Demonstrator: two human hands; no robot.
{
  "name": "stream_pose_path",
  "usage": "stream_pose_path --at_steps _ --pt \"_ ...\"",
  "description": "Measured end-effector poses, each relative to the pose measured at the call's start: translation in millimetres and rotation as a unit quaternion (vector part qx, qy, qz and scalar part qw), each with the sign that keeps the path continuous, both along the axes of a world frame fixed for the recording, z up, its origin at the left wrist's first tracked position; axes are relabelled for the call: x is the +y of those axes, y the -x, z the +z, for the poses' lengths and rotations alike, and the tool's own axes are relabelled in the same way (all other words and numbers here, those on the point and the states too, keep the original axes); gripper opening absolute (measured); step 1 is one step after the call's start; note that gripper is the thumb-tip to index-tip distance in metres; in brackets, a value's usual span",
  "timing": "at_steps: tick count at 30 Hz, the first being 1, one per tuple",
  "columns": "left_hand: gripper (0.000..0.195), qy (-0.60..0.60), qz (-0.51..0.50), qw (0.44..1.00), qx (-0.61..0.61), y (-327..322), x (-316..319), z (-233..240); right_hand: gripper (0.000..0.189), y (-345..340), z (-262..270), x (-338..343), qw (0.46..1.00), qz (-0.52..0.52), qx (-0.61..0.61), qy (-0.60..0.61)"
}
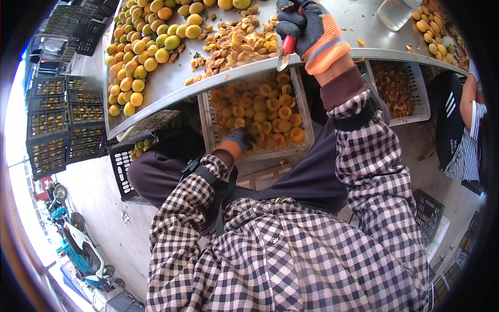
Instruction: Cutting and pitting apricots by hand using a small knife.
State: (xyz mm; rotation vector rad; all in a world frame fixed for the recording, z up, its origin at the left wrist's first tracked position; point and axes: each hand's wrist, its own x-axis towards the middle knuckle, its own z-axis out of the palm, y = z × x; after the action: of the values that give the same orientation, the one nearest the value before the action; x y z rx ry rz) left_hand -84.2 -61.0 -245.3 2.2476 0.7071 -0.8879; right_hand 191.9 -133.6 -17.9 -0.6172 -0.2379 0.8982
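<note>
Gloved in black and orange, my right hand (308,35) is closed round the red handle of a small metal spoon-like tool (284,56) above the metal table's (156,91) front edge. My left hand (236,141), in a grey and orange glove, reaches down into a white plastic crate (308,128) of halved, pitted apricots (273,104); its fingers are partly hidden, so I cannot tell whether it holds one. On the table, a heap of apricot pits (237,46) lies left of my right hand, with whole apricots (132,58) farther left.
A clear plastic container (395,13) and more apricots (432,31) are at the table's right. Below stands a crate of pits (393,91). Another person's arm (468,99) shows at far right. Black crates of fruit (48,124) are stacked at left, near a parked scooter (84,249).
</note>
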Motion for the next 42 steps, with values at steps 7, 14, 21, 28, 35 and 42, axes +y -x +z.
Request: stream_pose_path --at_steps 7,14,21,28,35,42 --pt "0.041 -0.117 -0.057 0.991 -0.043 6.6 -10.3 9.4 0.012 0.1 0.5 3.3 1.0 -0.007 0.026 0.014" --pt "0.036 -0.097 -0.096 0.987 -0.09 3.0 -5.3 12.4 0.013 -2.7 -0.2 0.8 0.999 0.01 0.037 -0.008" --pt "0.034 -0.09 -0.03 0.995 0.042 -19.0 6.5 13.1 0.013 -3.8 -2.4 -0.4 0.999 0.016 0.022 -0.021" --pt "0.029 -0.179 0.007 0.972 -0.155 -31.8 31.8 11.0 0.013 -2.4 -1.9 1.0 0.999 0.005 0.048 -0.002" --pt "0.029 -0.383 -0.16 0.897 -0.154 -68.6 51.0 -37.3 0.013 -0.5 3.1 6.6 0.997 0.045 0.057 -0.041" --pt "0.022 -0.303 -0.208 0.909 -0.195 -70.5 50.0 4.2 0.015 -1.7 -6.5 8.3 0.995 0.047 0.068 -0.05"
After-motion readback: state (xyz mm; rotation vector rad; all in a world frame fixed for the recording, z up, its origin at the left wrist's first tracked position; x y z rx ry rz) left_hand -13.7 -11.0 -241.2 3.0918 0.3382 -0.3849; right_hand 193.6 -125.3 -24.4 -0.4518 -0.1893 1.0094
